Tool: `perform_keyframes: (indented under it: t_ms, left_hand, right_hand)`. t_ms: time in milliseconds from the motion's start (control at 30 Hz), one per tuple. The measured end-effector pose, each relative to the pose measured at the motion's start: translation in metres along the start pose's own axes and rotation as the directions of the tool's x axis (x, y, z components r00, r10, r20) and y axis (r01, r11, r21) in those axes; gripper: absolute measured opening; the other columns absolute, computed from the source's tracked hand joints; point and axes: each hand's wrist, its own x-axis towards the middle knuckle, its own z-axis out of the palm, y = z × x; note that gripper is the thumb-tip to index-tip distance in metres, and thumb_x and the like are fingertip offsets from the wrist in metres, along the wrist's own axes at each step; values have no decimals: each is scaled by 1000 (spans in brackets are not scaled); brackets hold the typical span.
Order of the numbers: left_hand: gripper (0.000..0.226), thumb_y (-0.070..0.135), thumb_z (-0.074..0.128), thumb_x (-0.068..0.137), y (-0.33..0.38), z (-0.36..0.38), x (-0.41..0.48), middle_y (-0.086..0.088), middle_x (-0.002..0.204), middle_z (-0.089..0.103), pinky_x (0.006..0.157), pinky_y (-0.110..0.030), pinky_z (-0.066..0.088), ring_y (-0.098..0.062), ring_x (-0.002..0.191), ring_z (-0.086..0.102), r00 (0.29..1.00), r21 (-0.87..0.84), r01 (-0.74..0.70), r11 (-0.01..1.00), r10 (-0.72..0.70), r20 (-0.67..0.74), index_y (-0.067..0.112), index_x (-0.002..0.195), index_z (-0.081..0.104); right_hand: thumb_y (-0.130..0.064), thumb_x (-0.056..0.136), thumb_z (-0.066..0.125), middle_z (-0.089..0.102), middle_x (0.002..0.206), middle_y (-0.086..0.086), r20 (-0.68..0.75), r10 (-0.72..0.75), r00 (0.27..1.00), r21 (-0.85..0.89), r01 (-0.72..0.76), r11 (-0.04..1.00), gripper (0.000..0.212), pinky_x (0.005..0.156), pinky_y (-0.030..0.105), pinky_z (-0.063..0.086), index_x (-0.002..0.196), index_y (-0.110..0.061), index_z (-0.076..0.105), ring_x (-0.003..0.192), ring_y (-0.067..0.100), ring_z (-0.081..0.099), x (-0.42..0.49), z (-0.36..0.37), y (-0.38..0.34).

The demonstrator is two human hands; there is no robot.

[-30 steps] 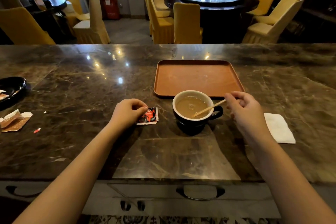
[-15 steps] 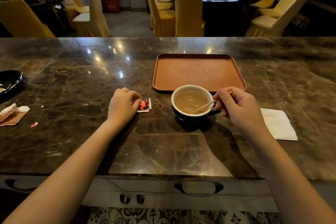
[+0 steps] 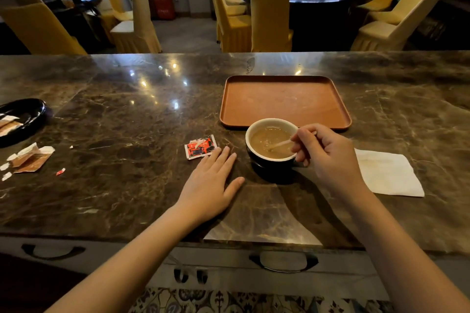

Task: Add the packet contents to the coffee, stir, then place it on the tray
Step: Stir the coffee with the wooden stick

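Observation:
A dark cup [image 3: 264, 164] with a white inside holds milky brown coffee and stands on the marble counter just in front of the brown tray [image 3: 284, 103]. My right hand [image 3: 328, 157] pinches a thin wooden stir stick [image 3: 281, 144] whose tip dips into the coffee. A torn red packet [image 3: 200, 147] lies flat on the counter left of the cup. My left hand [image 3: 211, 183] rests palm down with fingers spread, its fingertips touching the packet's near edge.
A white napkin [image 3: 389, 173] lies right of the cup. Torn brown packets and scraps [image 3: 28, 159] sit at the left, beside a black dish [image 3: 24, 119]. Drawer handles run below the counter's front edge. Yellow chairs and round tables stand beyond the counter.
My left hand let go of the red packet and flattened on the counter. My right hand closed on the stir stick and moved it over the cup.

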Motion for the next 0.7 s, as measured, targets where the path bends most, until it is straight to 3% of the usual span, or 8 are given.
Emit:
perform_keyframes:
  t_ms: [67, 167, 367, 567, 700]
  left_hand:
    - [64, 56, 21, 88, -2, 1, -1, 3, 155, 4, 109, -25, -8, -7, 138, -8, 1000, 6, -11, 1000, 11, 4, 24, 143, 9]
    - [65, 58, 18, 87, -3, 3, -2, 4, 155, 2, 108, -25, -10, -4, 134, -13, 1000, 25, -10, 1000, 10, 8, 26, 143, 6]
    - [65, 58, 13, 87, -2, 5, -3, 5, 154, 0, 109, -25, -10, -4, 135, -13, 1000, 51, -12, 999, 13, -17, 26, 143, 4]
    - [67, 61, 8, 84, -2, 8, -4, 8, 152, -2, 109, -24, -11, -3, 136, -12, 998, 39, -5, 999, 7, -55, 27, 142, 5]
    - [68, 62, 5, 83, -3, 9, -3, 10, 149, -5, 109, -24, -11, -3, 136, -12, 998, 31, -6, 999, 8, -66, 28, 142, 5]
  right_hand:
    - [-30, 90, 47, 66, 68, -8, 33, 24, 999, 32, -26, 999, 20, 51, 10, 48, 78, -27, 63, 57, 6, 60, 1, -8, -4]
    - [-24, 92, 47, 63, 60, -2, 27, 15, 1000, -78, -13, 997, 23, 48, 11, 46, 76, -21, 63, 53, 7, 58, 10, -22, -10]
    - [-21, 93, 45, 62, 69, 1, -70, -126, 990, -312, 98, 945, 21, 55, 27, 51, 82, -13, 61, 61, 12, 59, 18, -16, -11]
    - [-23, 92, 46, 65, 71, -3, 15, -101, 995, -145, 102, 984, 19, 57, 19, 51, 84, -20, 62, 67, 9, 61, 8, 4, -7]
    - [-25, 91, 47, 66, 69, -4, 115, -13, 993, -32, 17, 999, 21, 50, 11, 47, 77, -27, 63, 57, 8, 60, 8, -7, -13]
